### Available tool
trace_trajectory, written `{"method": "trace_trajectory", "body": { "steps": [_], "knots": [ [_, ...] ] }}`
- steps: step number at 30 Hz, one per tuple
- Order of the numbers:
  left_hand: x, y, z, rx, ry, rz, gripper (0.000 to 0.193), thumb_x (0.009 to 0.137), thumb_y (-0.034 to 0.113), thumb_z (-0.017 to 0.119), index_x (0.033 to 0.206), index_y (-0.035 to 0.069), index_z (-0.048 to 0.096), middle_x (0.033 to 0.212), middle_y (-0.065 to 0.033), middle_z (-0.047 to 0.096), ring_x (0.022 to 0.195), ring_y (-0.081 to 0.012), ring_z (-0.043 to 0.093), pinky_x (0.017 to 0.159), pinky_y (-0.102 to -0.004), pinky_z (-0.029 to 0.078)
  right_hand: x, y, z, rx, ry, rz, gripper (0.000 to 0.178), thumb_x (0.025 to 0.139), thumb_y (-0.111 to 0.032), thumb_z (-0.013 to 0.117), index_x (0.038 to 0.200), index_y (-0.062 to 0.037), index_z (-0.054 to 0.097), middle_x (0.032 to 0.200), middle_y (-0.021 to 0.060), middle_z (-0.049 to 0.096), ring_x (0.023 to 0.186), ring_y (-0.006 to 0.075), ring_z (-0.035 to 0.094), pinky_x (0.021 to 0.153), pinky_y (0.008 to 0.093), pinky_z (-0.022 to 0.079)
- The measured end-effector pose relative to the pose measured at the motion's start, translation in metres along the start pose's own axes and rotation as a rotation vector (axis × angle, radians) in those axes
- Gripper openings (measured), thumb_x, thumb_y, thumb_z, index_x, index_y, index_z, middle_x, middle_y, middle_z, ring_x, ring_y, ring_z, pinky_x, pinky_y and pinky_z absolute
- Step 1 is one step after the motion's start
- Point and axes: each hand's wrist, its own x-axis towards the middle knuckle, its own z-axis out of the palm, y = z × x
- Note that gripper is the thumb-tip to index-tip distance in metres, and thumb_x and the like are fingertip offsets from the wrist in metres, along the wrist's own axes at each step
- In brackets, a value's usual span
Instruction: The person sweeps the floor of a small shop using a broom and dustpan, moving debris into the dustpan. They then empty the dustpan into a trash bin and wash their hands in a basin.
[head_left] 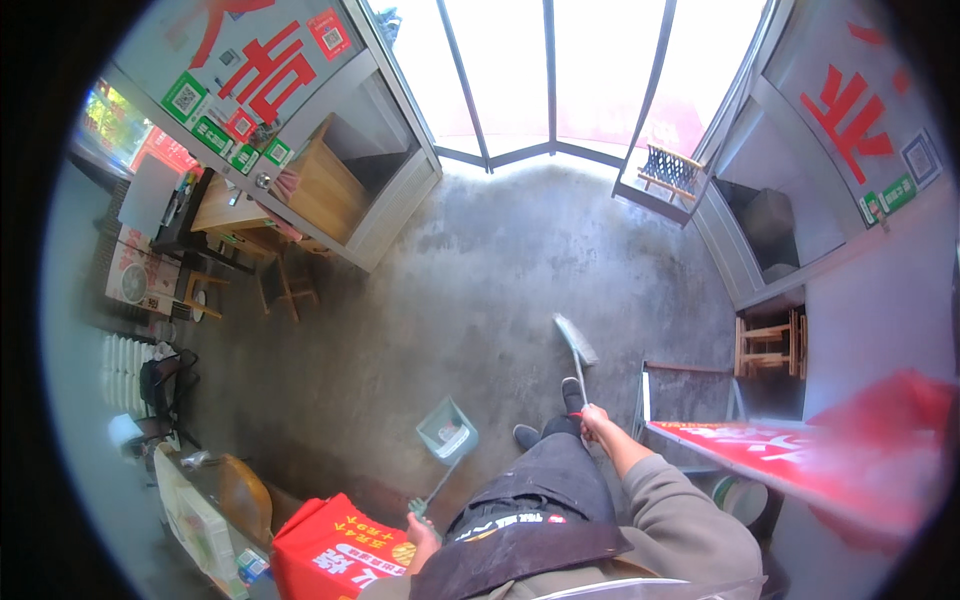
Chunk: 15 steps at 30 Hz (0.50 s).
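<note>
My right hand (594, 424) is closed round the handle of a broom (577, 342), whose pale head rests on the grey floor just ahead of my feet. Lower down on the left, my left hand (424, 538) grips the upper end of a long-handled dustpan (447, 431). The dustpan is grey-green and box-shaped, and it sits on the floor left of my shoes with a small light patch inside that I cannot make out.
Glass doors (265, 110) stand at the far left, near a wooden desk (325, 190). A red sign board (760, 455) juts in at right, below folded wooden stools (770, 343). A red printed box-like thing (325, 550) is beside my left arm. A wooden rack (672, 172) stands far right.
</note>
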Motion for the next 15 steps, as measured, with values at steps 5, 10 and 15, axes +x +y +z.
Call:
{"method": "trace_trajectory", "body": {
  "steps": [5, 10, 15],
  "knots": [
    [0.0, -0.002, -0.006, -0.183, -0.102, -0.057, 0.037, 0.086, 0.045, 0.055, 0.074, 0.01, 0.054, 0.061, -0.0022, 0.049, 0.053, -0.0156, 0.05, 0.05, -0.0297, 0.04, -0.044, 0.01, -0.016, 0.116, -0.029, 0.035, 0.04, 0.096, -0.025, 0.043, 0.136, -0.0293, 0.044, 0.059, 0.0009, 0.043, 0.041, 0.0101, 0.037, 0.036, 0.0265, 0.028],
    [-0.005, -0.01, -0.008, -0.221, -0.215, -0.108, 0.036, 0.088, 0.046, 0.053, 0.075, 0.012, 0.051, 0.063, -0.0005, 0.048, 0.054, -0.0143, 0.048, 0.049, -0.0281, 0.038, -0.044, 0.031, -0.033, 0.27, 0.138, -0.123, 0.019, 0.097, -0.031, 0.042, 0.091, -0.015, 0.048, 0.047, 0.0013, 0.039, 0.033, 0.0145, 0.036, 0.03, 0.0312, 0.026],
    [-0.021, -0.019, 0.002, -0.192, -0.134, -0.053, 0.036, 0.087, 0.045, 0.056, 0.072, 0.012, 0.051, 0.062, -0.0013, 0.049, 0.053, -0.0142, 0.05, 0.049, -0.0275, 0.04, -0.005, 0.024, -0.027, 0.312, 0.269, 0.078, 0.022, 0.093, -0.028, 0.036, 0.081, -0.0128, 0.047, 0.056, 0.0029, 0.044, 0.043, 0.0146, 0.04, 0.04, 0.0324, 0.033]
  ]
}}
